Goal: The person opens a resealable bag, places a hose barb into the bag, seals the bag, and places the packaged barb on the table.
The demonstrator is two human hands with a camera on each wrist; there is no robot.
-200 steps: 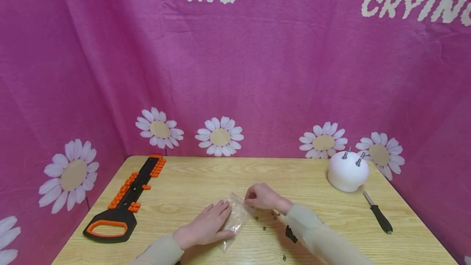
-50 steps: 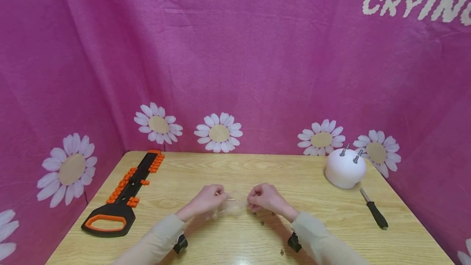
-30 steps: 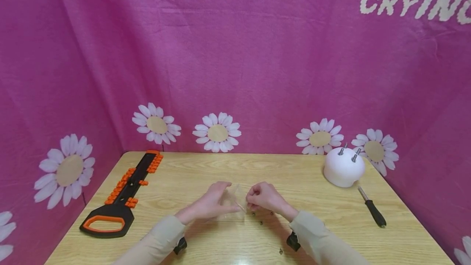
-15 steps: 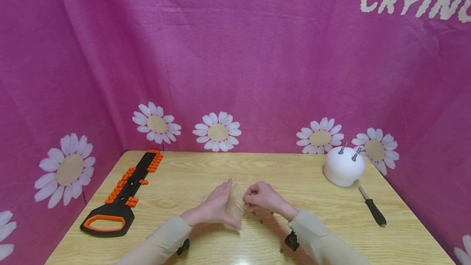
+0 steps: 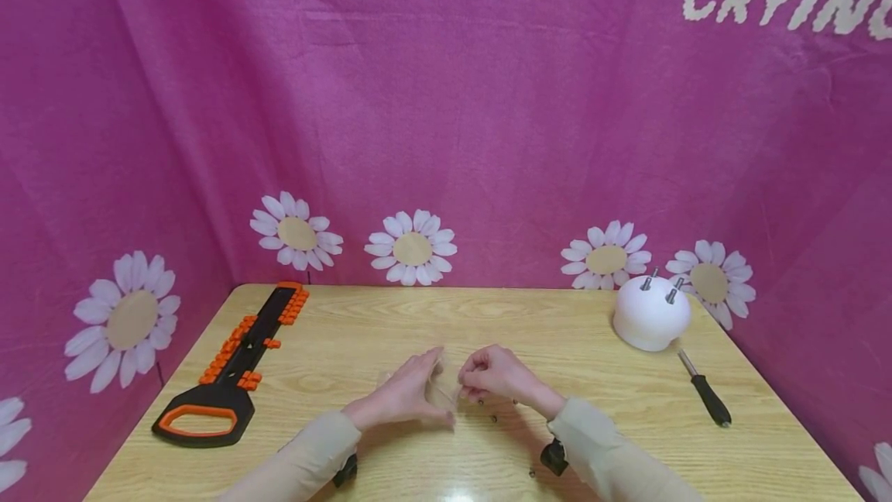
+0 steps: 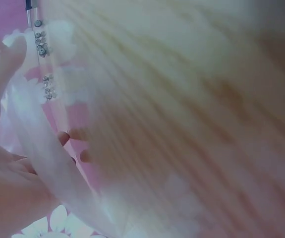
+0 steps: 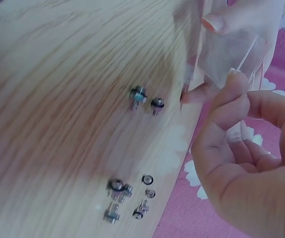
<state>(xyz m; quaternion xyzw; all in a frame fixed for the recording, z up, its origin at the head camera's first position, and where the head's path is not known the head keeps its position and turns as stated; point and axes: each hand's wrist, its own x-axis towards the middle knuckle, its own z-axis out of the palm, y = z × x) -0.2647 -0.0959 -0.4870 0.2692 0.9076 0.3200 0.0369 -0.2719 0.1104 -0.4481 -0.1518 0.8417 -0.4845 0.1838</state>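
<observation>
A clear plastic zip bag is between the two hands, low over the near-middle of the table. My right hand pinches its edge between thumb and forefinger; the red line of the seal shows on the bag in the right wrist view. My left hand lies against the bag's other side, thumb and fingers spread wide apart, and the film crosses in front of the palm in the left wrist view. Small metal screws with washers lie loose on the wood near my right hand, several of them in two clusters.
A screwdriver with a black handle lies at the right, below a white dome with metal bolts on top. A long black and orange rack lies along the left side. Pink cloth hangs behind the table.
Earlier the left hand lay flat on the bag, then pinched it; it has since spread its fingers against it. The bag has come up off the table. The right hand keeps its pinch.
</observation>
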